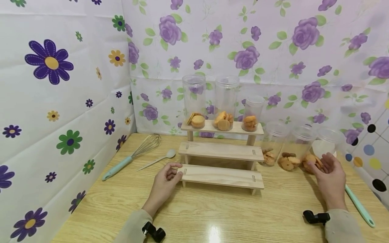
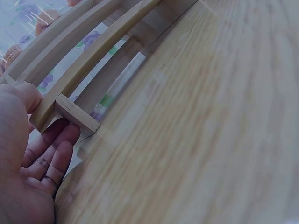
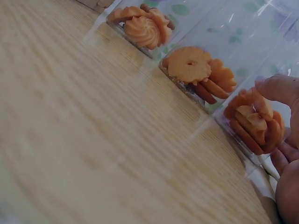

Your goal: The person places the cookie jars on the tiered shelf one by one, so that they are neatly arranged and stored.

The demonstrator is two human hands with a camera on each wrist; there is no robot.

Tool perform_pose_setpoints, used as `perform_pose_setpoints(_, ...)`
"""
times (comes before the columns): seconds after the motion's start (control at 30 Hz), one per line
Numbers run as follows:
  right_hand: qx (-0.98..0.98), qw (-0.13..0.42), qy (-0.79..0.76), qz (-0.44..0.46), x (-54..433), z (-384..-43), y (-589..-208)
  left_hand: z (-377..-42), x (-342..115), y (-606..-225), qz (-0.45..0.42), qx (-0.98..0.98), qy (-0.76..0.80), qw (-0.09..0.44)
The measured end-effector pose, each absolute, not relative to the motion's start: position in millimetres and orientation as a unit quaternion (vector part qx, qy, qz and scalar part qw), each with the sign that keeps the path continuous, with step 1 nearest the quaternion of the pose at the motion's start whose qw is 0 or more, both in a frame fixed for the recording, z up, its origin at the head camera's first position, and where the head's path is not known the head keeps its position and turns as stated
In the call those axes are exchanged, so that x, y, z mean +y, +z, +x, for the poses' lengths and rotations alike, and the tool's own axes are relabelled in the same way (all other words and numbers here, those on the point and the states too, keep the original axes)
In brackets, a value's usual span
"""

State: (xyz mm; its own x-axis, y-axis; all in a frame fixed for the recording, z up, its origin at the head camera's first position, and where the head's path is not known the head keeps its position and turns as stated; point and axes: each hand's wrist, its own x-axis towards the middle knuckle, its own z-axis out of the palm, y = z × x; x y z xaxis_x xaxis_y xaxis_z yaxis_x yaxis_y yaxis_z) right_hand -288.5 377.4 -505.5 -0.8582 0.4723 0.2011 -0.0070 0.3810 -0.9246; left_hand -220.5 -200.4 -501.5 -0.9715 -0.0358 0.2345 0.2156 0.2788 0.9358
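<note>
A three-step wooden display stand (image 1: 218,175) stands in the middle of the table. My left hand (image 1: 166,179) pinches the left end of its lowest step, thumb above and fingers curled beneath, as the left wrist view shows. My right hand (image 1: 330,179) is at the rightmost clear cookie jar (image 3: 254,121), thumb across its front and fingers curled by its right side; part of the jar is hidden. Two more cookie jars, a middle jar (image 1: 288,162) and a left jar (image 1: 268,158), stand beside it. Three jars with cookies, one being a short jar (image 1: 250,123), occupy the top step.
A whisk (image 1: 132,158) and a pale spoon (image 1: 165,158) lie left of the stand. At the far right is a mint-green handle (image 1: 360,206), its other end hidden behind my right hand. Patterned cloth walls border the table (image 1: 237,216) behind and on the left.
</note>
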Motion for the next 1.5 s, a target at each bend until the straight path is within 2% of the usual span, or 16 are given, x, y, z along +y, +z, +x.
perform_pose_setpoints(0.27, -0.810, 0.221, 0.524, -0.139, 380, -288, -506, -219, -200, -501, -0.054, -0.787, -0.607, 0.101)
perform_pose_setpoints(0.6, -0.786, 0.230, 0.544, -0.180, 381, -288, -503, -219, -199, -504, -0.053, -0.792, -0.599, 0.106)
perform_pose_setpoints(0.9, -0.739, 0.236, 0.595, -0.208, 384, -280, -485, -219, -197, -504, -0.041, -0.797, -0.595, 0.095)
perform_pose_setpoints(1.03, -0.724, 0.262, 0.604, -0.206, 385, -275, -468, -220, -197, -503, -0.043, -0.797, -0.596, 0.094)
perform_pose_setpoints(1.27, -0.741, 0.344, 0.554, -0.161, 377, -263, -431, -221, -198, -503, -0.049, -0.796, -0.596, 0.095)
perform_pose_setpoints(1.5, -0.747, 0.372, 0.536, -0.124, 360, -248, -391, -221, -200, -503, -0.047, -0.796, -0.596, 0.098)
